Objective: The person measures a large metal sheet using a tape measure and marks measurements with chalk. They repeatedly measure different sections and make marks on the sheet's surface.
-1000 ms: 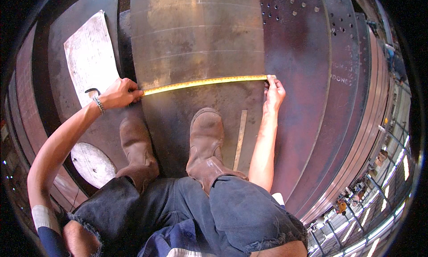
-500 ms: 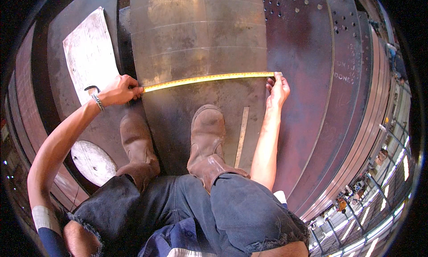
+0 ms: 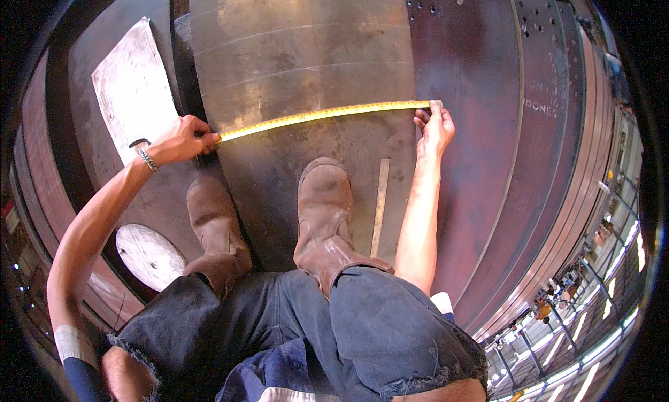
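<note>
A yellow tape measure blade (image 3: 320,114) is stretched across a brown steel plate (image 3: 306,47) marked with faint chalk lines. My left hand (image 3: 182,140) pinches the blade's left end at the plate's left edge. The other end sits between the thumb and fingers of my right hand (image 3: 435,127), just past the plate's right edge, over a darker reddish plate (image 3: 474,172). The blade bows slightly upward in the middle. Beside my left wrist, a dark hook-shaped thing (image 3: 139,143) lies on a white scuffed sheet (image 3: 136,81).
My boots (image 3: 325,200) stand on the steel. A narrow flat strip like a steel rule (image 3: 380,207) lies right of them. A white oval disc (image 3: 150,256) rests at the left. A dark gap (image 3: 185,67) runs along the plate's left side. Holes (image 3: 432,1) dot the right plate.
The view has shifted slightly. The tape's right end and my right hand appear a little higher, so the blade slants more. Both hands keep their hold.
</note>
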### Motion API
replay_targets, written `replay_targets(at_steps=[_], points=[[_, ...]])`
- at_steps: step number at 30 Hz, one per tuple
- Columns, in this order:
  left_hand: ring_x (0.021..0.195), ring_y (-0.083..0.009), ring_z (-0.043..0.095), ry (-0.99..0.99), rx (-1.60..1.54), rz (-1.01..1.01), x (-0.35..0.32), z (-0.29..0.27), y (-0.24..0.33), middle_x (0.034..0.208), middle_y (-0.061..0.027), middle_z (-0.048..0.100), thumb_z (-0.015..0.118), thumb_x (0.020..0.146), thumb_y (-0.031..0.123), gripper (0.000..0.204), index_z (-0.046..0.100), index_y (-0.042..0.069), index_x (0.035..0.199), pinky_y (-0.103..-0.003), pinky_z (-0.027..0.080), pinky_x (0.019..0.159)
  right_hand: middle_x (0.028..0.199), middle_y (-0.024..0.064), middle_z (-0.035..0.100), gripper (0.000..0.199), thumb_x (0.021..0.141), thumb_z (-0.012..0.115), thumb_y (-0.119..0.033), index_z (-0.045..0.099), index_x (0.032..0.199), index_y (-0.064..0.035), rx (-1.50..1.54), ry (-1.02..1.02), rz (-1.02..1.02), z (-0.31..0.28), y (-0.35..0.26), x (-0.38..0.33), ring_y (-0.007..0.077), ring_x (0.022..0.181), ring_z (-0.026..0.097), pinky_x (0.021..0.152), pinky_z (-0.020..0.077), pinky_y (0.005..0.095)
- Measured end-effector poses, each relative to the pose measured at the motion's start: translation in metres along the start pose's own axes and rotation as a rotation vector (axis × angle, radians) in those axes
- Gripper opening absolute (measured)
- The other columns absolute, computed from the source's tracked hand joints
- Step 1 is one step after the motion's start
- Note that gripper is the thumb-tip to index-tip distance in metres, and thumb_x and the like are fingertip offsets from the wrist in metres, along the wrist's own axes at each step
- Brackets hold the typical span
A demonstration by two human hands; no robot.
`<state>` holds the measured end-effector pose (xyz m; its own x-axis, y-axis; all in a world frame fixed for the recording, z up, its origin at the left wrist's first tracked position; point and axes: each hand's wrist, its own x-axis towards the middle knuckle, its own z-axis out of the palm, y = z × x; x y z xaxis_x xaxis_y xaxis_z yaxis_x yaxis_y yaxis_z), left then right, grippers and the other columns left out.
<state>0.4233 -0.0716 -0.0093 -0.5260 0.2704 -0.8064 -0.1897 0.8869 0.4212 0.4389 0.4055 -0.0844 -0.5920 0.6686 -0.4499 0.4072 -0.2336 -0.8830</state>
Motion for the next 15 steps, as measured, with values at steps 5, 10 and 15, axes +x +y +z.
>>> replay_targets(at_steps=[5, 10, 15], points=[[0.061, -0.0165, 0.063, -0.009, 0.037, -0.008, 0.0003, -0.0026, 0.0036, 0.067, -0.0101, 0.067, 0.061, 0.091, 0.032, 0.035, 0.071, 0.000, 0.079, -0.034, 0.049, 0.059, 0.079, 0.0069, 0.061, 0.013, 0.091, 0.063, -0.014, 0.056, 0.088, -0.0032, -0.032, 0.002, -0.008, -0.0007, -0.0019, -0.0008, 0.0153, 0.058, 0.064, 0.043, 0.0534, 0.0237], [0.060, -0.0158, 0.062, 0.015, 0.008, 0.005, 0.0001, 0.0005, -0.0007, 0.066, -0.0102, 0.066, 0.062, 0.090, 0.032, 0.035, 0.071, 0.000, 0.078, -0.034, 0.048, 0.058, 0.078, 0.0066, 0.061, 0.013, 0.091, 0.063, -0.015, 0.056, 0.088, -0.0033, -0.028, 0.003, 0.000, -0.0017, -0.0006, -0.0006, 0.0147, 0.057, 0.064, 0.042, 0.0527, 0.0229], [0.059, -0.0153, 0.062, 0.024, 0.006, 0.006, -0.0014, 0.0009, 0.0020, 0.066, -0.0105, 0.067, 0.062, 0.089, 0.031, 0.034, 0.071, 0.000, 0.079, -0.034, 0.048, 0.058, 0.078, 0.0057, 0.061, 0.014, 0.091, 0.063, -0.016, 0.056, 0.087, -0.0038, -0.032, 0.006, 0.006, -0.0041, -0.0008, -0.0015, 0.0142, 0.058, 0.064, 0.042, 0.0523, 0.0224]])
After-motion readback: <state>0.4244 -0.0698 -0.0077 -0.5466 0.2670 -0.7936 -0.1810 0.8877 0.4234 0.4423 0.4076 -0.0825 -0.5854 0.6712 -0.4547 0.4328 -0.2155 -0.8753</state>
